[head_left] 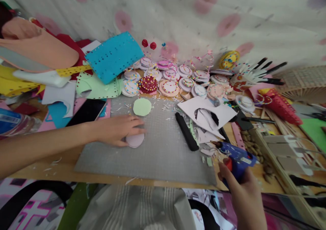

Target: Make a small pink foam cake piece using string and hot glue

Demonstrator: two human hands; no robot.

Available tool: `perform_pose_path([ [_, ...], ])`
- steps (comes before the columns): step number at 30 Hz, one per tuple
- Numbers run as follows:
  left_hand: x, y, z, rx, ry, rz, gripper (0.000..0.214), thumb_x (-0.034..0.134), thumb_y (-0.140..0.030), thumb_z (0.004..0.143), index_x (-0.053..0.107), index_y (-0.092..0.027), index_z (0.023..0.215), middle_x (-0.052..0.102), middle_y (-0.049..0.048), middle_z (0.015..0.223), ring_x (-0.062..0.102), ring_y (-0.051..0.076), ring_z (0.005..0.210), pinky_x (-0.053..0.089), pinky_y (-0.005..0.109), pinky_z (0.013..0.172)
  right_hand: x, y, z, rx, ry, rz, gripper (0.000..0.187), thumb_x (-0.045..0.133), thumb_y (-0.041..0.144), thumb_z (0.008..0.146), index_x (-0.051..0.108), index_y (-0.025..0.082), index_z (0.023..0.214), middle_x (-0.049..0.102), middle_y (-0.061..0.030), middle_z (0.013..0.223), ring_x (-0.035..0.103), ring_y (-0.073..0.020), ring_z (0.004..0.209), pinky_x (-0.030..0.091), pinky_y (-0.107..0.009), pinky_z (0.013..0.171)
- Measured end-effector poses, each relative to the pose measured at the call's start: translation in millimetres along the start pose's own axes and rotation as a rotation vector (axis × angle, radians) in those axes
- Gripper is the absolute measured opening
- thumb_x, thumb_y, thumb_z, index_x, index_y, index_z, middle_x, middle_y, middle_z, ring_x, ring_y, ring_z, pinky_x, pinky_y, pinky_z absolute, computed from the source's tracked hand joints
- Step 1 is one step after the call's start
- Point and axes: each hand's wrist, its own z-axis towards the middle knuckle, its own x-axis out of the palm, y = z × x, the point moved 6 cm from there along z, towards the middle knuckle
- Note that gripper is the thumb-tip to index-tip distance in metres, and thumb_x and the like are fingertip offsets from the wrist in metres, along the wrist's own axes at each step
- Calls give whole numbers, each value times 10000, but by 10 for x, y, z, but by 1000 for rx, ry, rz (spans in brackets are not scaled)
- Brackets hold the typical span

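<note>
At the left edge of the frame, a plastic bottle (15,119) lies on the table (51,162), below a heap of coloured sheets. A blue sheet dotted with holes (115,55) leans across the upper left, and a dark phone (86,112) lies beneath it. Some sheets have curved cut-outs, so cutting seems well advanced.

The person's left hand (115,129) reaches in left of centre, palm down, fingers loosely spread at a pale lilac disc (136,141). The fingertips overlap its upper left edge; blur hides whether they press or only hover. The disc lies flat on the grey cutting mat (163,162), with a pale green disc (142,107) just above it in the frame. Both are cut round but bare, so their decorating appears not yet begun.

Across the upper middle sits a crowd of small layered disc pieces, among them a dark red one (148,84) covered in coloured dots. Most of these carry dots or trim and look complete, or nearly so.

Right of centre, a black tool (187,132) lies on the mat beside a white sheet with round openings (184,108) and loose scraps. At the lower right, the person's right hand (246,191) is wrapped around a blue glue gun (236,157), its nozzle pointing up and left, well apart from the lilac disc. No glue can be made out on either bare disc.
</note>
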Motion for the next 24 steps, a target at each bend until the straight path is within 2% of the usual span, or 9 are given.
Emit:
perform_pose_path([
  [4,132,-12,-107,-234,-131,-80,645,624,-321,839,408,-206,1436,483,159,1387,478,321,1233,370,457,1045,128,86,-14,55,8,-55,426,713,541,667,586,179,850,589,29,616,531,-149,576,428,-268,577],
  [7,216,-83,-148,-408,-217,-139,625,630,-316,839,427,-191,1416,500,144,1348,463,320,1217,405,453,1006,254,190,-11,5,41,-90,397,712,532,667,544,194,789,561,40,605,502,-137,565,394,-258,549],
  [9,251,-141,-156,-462,-246,-160,598,632,-302,842,445,-178,1396,515,139,1317,459,317,1208,418,455,988,347,250,3,-46,66,-84,384,714,519,671,530,198,776,541,47,605,488,-130,556,379,-253,530],
  [17,284,-172,-190,-488,-315,-139,522,655,-314,850,487,-186,1327,536,122,1286,472,311,1173,414,467,989,722,484,1,-254,179,-82,296,704,432,701,542,204,798,525,54,584,480,-120,515,393,-245,496],
  [24,326,-170,-244,-475,-418,-146,535,692,-309,820,486,-180,1297,546,129,1253,488,314,1145,426,462,967,1074,753,-78,-391,232,-257,259,656,405,731,547,203,851,463,76,537,436,-118,454,352,-234,448],
])
